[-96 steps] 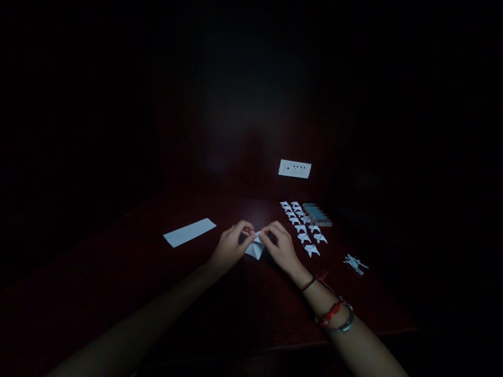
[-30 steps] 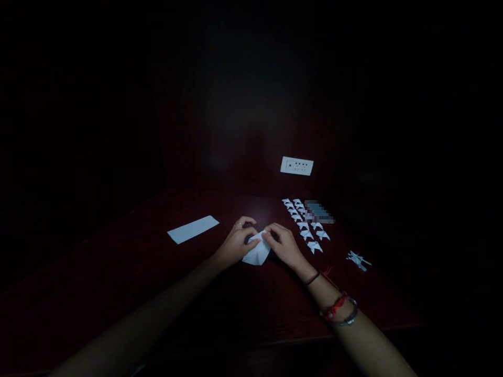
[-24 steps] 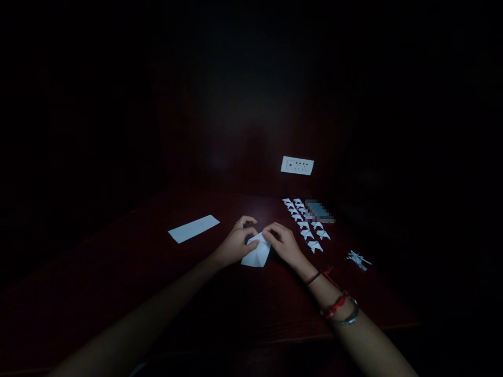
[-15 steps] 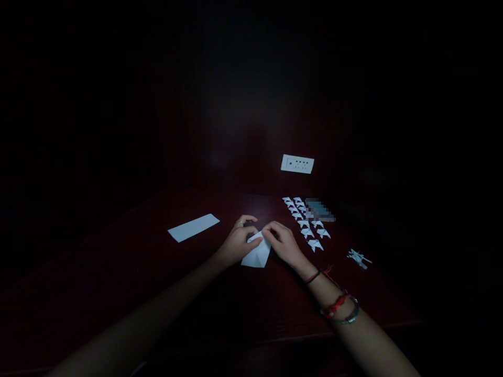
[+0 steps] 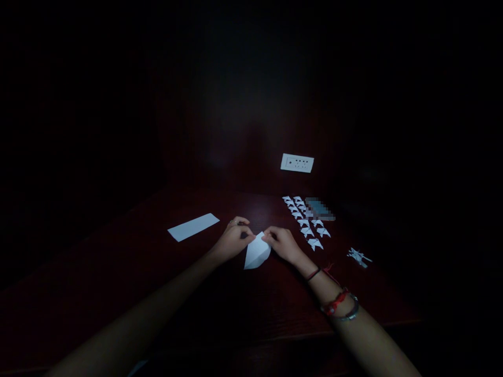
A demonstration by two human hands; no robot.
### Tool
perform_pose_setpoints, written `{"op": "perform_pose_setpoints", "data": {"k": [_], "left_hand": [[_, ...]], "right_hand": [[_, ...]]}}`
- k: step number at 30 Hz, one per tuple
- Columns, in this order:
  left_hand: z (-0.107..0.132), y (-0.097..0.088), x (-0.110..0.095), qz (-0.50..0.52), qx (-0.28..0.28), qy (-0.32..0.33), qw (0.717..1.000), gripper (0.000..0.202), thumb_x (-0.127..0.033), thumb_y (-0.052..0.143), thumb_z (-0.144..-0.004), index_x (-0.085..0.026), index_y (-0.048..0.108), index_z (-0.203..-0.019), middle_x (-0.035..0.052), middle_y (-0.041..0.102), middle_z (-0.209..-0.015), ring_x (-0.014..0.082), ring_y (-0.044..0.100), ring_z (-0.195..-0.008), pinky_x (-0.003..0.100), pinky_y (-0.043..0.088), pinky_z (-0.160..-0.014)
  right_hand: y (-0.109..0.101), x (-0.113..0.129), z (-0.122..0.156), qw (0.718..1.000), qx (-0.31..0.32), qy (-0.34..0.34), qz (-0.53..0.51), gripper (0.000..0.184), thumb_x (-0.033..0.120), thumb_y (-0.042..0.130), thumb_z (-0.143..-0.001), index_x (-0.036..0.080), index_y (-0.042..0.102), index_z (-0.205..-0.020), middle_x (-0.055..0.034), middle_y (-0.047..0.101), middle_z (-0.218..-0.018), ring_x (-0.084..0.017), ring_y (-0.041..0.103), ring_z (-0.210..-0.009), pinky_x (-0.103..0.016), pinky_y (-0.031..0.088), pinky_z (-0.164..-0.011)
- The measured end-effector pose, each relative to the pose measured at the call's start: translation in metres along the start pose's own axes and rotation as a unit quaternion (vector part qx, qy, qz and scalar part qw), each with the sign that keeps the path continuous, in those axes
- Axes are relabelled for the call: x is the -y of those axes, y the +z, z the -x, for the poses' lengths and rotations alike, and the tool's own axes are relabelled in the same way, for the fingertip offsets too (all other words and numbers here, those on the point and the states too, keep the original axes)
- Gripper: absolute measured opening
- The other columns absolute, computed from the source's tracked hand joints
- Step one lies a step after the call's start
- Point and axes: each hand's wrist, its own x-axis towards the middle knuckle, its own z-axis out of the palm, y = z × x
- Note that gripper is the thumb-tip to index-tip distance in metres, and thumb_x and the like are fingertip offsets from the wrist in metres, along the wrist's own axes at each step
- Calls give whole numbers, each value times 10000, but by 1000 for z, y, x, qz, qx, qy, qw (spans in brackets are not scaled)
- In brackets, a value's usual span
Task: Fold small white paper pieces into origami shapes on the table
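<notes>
A small white folded paper piece [image 5: 256, 253] lies on the dark red table [image 5: 243, 309] between my two hands. My left hand [image 5: 231, 242] is curled, its fingertips pinching the paper's upper left edge. My right hand [image 5: 283, 244] is closed as well, thumb and fingers gripping the paper's upper right corner. Bracelets and a red thread ring my right wrist [image 5: 337, 308]. The scene is very dark and finger detail is faint.
A white paper strip [image 5: 193, 226] lies to the left. Several small folded white paper shapes [image 5: 306, 222] sit in rows at the right, beside a blurred bluish patch [image 5: 319, 209]. Another small paper figure [image 5: 358, 256] lies farther right. A white wall socket [image 5: 297, 163] is behind.
The paper has been opened out from a small pinched fold into a larger flat piece resting on the table. Both hands shifted slightly apart along its top edge.
</notes>
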Motion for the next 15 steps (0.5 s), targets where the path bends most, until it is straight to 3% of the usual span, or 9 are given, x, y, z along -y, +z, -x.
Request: {"op": "perform_pose_setpoints", "data": {"k": [5, 9, 15], "left_hand": [[1, 0, 5, -16, -10, 5, 1000, 151, -250, 483, -725, -161, 578, -648, 44, 425, -983, 196, 423, -963, 328, 339, -848], [1, -1, 4, -44, -21, 2, 999, 170, -264, 445, -749, -159, 557, -674, 46, 419, -980, 200, 418, -932, 344, 346, -826], [6, 0, 6, -84, 43, -12, 996, 183, -282, 451, -733, -167, 540, -623, 46, 413, -950, 215, 415, -895, 372, 351, -788]], "right_hand": [[-1, -7, 1, 998, 46, 14, -38, 145, 226, 493, -709, 148, 587, -787, 5, 576, -663, -88, 488, -580, -187, 357, -556], [-2, -8, 1, 998, 42, 23, -31, 133, 210, 497, -684, 143, 609, -713, 7, 582, -651, -94, 489, -587, -194, 361, -562], [4, -17, 0, 994, 35, 64, -77, 202, 175, 510, -655, 157, 597, -836, 20, 568, -608, -93, 502, -562, -195, 384, -543]]}}
